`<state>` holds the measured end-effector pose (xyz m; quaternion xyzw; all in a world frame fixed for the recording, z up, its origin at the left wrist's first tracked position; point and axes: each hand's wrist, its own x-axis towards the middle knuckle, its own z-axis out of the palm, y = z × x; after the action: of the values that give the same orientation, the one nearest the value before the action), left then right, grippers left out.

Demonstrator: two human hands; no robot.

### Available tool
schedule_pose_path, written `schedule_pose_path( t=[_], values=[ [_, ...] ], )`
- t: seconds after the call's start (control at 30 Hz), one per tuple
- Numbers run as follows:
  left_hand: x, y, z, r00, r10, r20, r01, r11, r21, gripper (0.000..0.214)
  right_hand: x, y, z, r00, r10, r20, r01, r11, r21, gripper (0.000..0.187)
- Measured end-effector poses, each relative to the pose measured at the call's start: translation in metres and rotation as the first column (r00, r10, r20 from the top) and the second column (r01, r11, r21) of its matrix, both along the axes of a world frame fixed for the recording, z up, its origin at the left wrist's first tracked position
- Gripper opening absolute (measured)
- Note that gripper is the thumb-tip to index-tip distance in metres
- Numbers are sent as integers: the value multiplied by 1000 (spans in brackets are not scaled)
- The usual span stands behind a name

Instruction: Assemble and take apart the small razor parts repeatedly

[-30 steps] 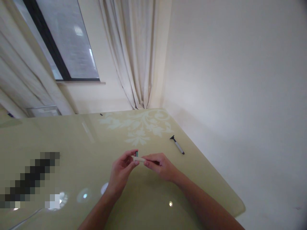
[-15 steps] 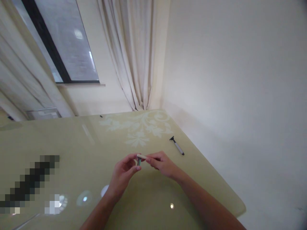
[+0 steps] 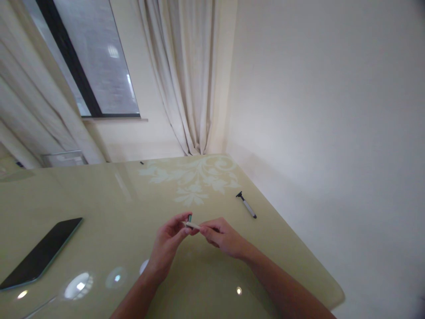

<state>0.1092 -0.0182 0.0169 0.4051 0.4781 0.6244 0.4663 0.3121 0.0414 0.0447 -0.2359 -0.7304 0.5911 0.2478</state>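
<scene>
Close together over the table, both my hands work on small things. My left hand (image 3: 166,243) is closed, pinching a small dark razor cartridge (image 3: 189,218) with a green strip between thumb and fingers. In the pinch of my right hand (image 3: 226,238) is a slim pale stick (image 3: 194,226). Its far end lies against or just in front of the cartridge, and its exact kind is too small to make out. Beyond my right hand a razor (image 3: 246,205) with a grey handle and black head lies on the table.
The glossy greenish table (image 3: 109,204) has a right edge running along the white wall (image 3: 315,133). At the left lies a dark tablet-like slab (image 3: 43,250). A tiny black piece (image 3: 141,162) sits near the back edge, below the curtains (image 3: 189,79).
The pale stick has moved down across the razor cartridge, from its upper end to its lower part. My right hand has lowered slightly with it. My left hand still grips the cartridge.
</scene>
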Motion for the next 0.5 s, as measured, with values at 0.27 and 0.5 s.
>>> schedule_pose_path(
  t=[0.27, 0.5],
  values=[
    [3, 0, -2, 999, -46, 11, 46, 998, -33, 47, 3, 8, 2, 995, -99, 23, 95, 986, 139, 53],
    [4, 2, -8, 999, -27, 40, 28, 1000, -11, 44, -3, -3, -2, 936, -351, 23, 277, 777, 566, 38]
  ],
)
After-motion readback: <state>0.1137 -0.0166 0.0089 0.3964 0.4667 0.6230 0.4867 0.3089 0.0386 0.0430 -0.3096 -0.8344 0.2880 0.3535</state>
